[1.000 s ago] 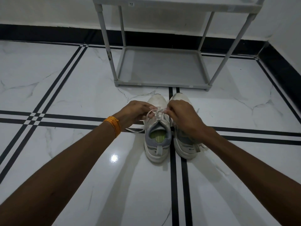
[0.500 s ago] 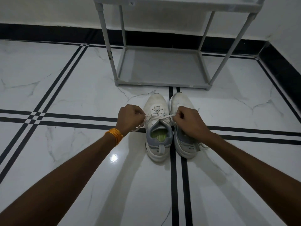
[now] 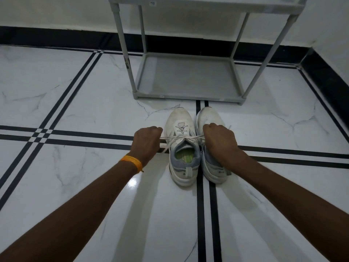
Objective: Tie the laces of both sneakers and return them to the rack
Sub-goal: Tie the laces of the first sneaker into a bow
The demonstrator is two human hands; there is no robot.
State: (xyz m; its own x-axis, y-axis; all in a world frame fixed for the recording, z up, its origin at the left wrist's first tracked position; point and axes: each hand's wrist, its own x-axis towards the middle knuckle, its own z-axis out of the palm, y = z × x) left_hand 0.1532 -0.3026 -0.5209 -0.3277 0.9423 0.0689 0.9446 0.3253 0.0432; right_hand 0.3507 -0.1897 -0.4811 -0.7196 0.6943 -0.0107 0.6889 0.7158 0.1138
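From the head view, the two white sneakers stand side by side on the marble floor [image 3: 75,103] a little right of the frame's centre, toes pointing up the frame toward the grey shoe rack [image 3: 188,96], which stands near them in the upper middle with its bottom shelf bare. The left sneaker [image 3: 180,118] is the one being worked: its white lace [image 3: 181,137] is drawn out sideways across the tongue into a taut line. The left hand [image 3: 146,142], fisted just beside the shoe on its left, has its grip closed on one end of the lace, with a slack tail dropping to the floor below the knuckles. The right hand [image 3: 219,142], also a closed fist, holds the other end and sits over the right sneaker [image 3: 208,116], hiding that shoe's own laces (so whether they are tied I cannot tell). An orange wristband [image 3: 132,162] circles the left wrist.

This looks to me like the cinching of a knot on the first shoe. To do it well, I would pull both ends evenly and level, so the crossing seats on the middle of the tongue rather than sliding to one side, and keep the tension until it bites. The loose tail should be kept clear of the knot.
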